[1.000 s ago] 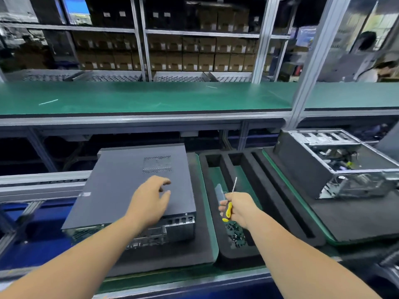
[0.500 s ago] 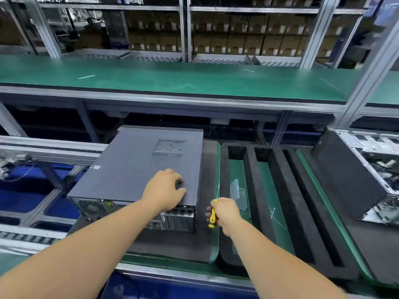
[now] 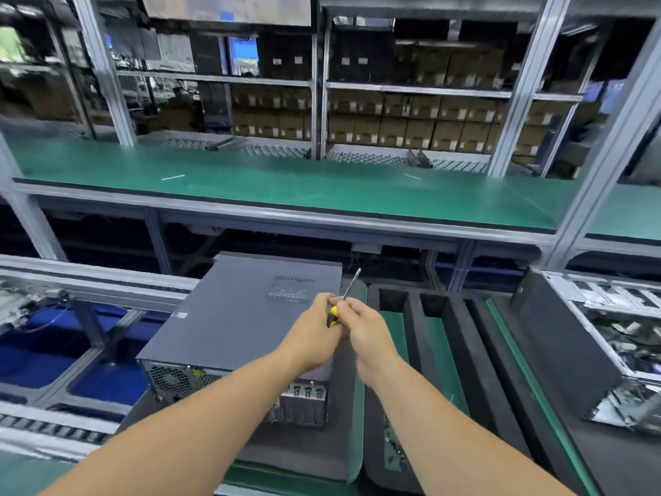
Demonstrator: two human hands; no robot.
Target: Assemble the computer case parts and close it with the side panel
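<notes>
In the head view, the computer case point(image 3: 250, 316) lies on a dark foam pad point(image 3: 314, 456), with its grey side panel point(image 3: 236, 309) on top and its rear ports turned toward the person. The panel already covers the case, so the closing seems mostly done; what is left is probably the fastening.

The change is with the left hand point(image 3: 311, 329). One second ago it was resting flat on the near part of the side panel, and half a second ago it was pressing there with curled fingers. Now it is lifted off the panel and meets the right hand point(image 3: 365, 327) above the near right part of the case. Both hands now hold the yellow-handled screwdriver point(image 3: 341, 300): the left hand's fingers curl round the handle and the right hand pinches it from the other side. The thin shaft points up and away, over the right edge of the case. Before, the right hand alone was carrying the tool, lower and just to the right of the case.

This suggests the person has finished seating the panel and is adjusting the grip on the tool, perhaps passing it over. No screw is visible.

To the right of the case stands a foam tray point(image 3: 450, 316) with long slots, and further right an open chassis point(image 3: 608, 338).
</notes>
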